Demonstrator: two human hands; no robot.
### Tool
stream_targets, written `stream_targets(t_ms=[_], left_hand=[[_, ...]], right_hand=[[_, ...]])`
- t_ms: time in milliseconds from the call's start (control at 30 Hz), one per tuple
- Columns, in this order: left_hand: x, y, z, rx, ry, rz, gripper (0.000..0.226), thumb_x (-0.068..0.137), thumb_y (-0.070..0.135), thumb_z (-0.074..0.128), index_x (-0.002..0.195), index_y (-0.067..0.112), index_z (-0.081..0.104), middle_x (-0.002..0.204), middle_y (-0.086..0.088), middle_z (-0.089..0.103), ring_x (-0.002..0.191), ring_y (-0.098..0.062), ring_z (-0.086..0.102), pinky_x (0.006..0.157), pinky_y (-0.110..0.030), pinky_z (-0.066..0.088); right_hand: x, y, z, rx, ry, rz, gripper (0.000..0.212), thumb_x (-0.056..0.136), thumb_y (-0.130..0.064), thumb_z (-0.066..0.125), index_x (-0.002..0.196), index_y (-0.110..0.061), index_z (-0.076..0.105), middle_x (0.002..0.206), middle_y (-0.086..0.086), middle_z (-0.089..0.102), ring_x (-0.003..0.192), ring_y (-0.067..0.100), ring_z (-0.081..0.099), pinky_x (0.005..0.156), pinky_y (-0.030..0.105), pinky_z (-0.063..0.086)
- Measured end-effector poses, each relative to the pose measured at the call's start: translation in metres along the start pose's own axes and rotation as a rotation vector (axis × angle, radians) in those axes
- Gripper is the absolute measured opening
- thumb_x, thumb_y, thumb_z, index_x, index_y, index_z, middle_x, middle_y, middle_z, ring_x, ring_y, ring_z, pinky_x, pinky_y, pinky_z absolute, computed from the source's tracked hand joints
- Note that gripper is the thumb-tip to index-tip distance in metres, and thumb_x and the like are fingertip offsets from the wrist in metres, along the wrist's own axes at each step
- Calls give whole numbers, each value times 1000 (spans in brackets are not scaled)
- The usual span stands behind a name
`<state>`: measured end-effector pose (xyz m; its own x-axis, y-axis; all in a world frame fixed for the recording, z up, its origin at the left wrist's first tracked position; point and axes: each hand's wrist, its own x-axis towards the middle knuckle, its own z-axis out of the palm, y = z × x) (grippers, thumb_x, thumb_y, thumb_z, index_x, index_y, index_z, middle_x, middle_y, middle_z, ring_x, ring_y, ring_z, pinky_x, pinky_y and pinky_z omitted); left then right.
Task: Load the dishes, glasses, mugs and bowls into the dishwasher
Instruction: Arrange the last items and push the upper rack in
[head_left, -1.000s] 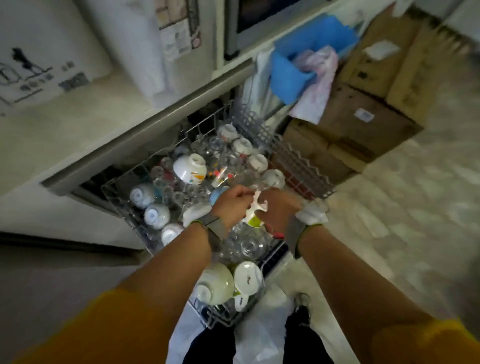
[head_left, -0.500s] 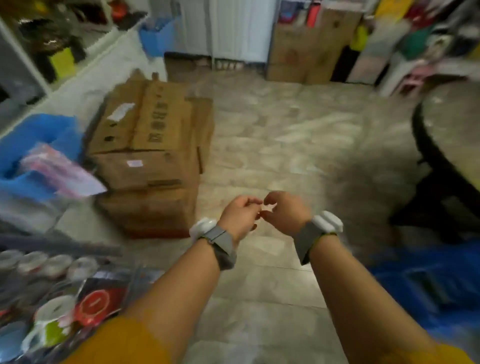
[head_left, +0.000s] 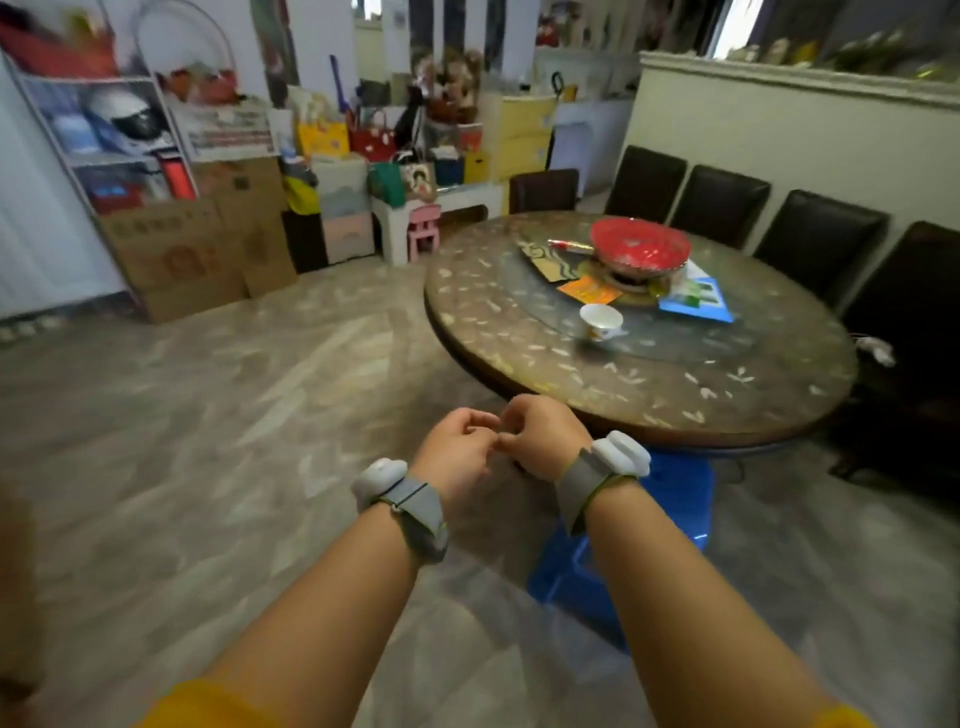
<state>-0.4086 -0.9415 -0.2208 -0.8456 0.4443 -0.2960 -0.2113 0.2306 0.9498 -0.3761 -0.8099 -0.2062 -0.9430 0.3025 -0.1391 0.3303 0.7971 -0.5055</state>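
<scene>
Grey stone-patterned floor (head_left: 182, 467) fills the room, with cardboard boxes (head_left: 197, 254) and shelves along the far wall. Both hands are raised together in front of the body, holding nothing. The left hand (head_left: 457, 454) has its fingers curled loosely inward, and the right hand (head_left: 543, 436) is curled the same way, its fingertips touching those of the left. Beyond and to the right of the fingers stands a round table (head_left: 519, 332); on it, well apart from the fingertips, sits a small white cup (head_left: 601, 321). Farther back on the table rests a red bowl (head_left: 640, 249). Just below the right wrist is a blue stool (head_left: 670, 499).
</scene>
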Motion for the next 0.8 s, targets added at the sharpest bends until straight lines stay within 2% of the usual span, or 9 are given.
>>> stream_targets(t_ms=[133, 200, 300, 433, 467, 567, 633, 700, 800], left_hand=[[77, 32, 7, 15, -140, 69, 16, 96, 9, 50, 97, 21, 61, 89, -3, 63, 79, -11, 60, 61, -25, 49], [112, 49, 2, 93, -189, 117, 16, 94, 9, 53, 98, 22, 61, 92, -2, 63, 84, -13, 60, 66, -26, 49], [209, 90, 7, 243, -275, 213, 17, 91, 11, 57, 94, 28, 60, 99, -3, 63, 84, -14, 59, 73, -30, 49], [294, 124, 49, 422, -313, 346, 18, 89, 14, 57, 103, 25, 58, 108, 0, 55, 91, -12, 55, 68, -21, 44], [301, 126, 55, 481, -280, 381, 21, 88, 14, 57, 105, 25, 59, 113, -2, 53, 95, -13, 54, 70, -20, 43], [374, 140, 117, 655, -314, 498, 31, 85, 14, 59, 116, 21, 60, 124, -6, 48, 115, -20, 49, 94, -24, 37], [399, 136, 138, 801, -298, 540, 38, 85, 18, 60, 122, 20, 57, 138, -8, 41, 131, -25, 39, 105, -27, 29], [437, 131, 167, 958, -329, 568, 46, 86, 24, 59, 131, 22, 49, 153, -10, 25, 143, -26, 22, 110, -27, 21], [479, 131, 187, 1149, -355, 628, 55, 87, 28, 55, 140, 25, 39, 161, -9, 2, 147, -27, 7, 115, -31, 16]], right_hand=[[60, 26, -36, 18, 138, 139, 28, 86, -34, 67, 109, -18, 65, 108, 4, 65, 98, 21, 61, 77, 26, 46], [84, 39, -51, 43, 192, 215, 32, 84, -34, 68, 111, -18, 65, 113, 4, 64, 100, 21, 61, 84, 28, 49], [146, 60, -82, 67, 279, 344, 35, 83, -36, 66, 114, -19, 63, 117, 1, 62, 105, 19, 59, 88, 29, 48], [204, 98, -102, 36, 317, 410, 40, 83, -36, 65, 121, -22, 58, 123, -1, 55, 113, 18, 54, 95, 29, 44], [210, 100, -103, 28, 309, 397, 42, 83, -34, 64, 122, -20, 58, 124, 1, 54, 116, 19, 52, 97, 29, 42], [273, 157, -129, 22, 364, 450, 41, 79, -29, 62, 118, -16, 58, 121, 6, 56, 118, 24, 50, 95, 31, 41], [298, 182, -134, 24, 354, 477, 43, 78, -28, 62, 119, -15, 56, 122, 8, 56, 118, 26, 48, 94, 31, 40], [332, 216, -143, 31, 326, 500, 48, 80, -27, 63, 125, -14, 52, 127, 9, 52, 121, 27, 45, 97, 31, 38], [361, 241, -150, 48, 305, 520, 55, 83, -25, 64, 134, -15, 45, 134, 9, 45, 125, 27, 44, 100, 30, 36]])
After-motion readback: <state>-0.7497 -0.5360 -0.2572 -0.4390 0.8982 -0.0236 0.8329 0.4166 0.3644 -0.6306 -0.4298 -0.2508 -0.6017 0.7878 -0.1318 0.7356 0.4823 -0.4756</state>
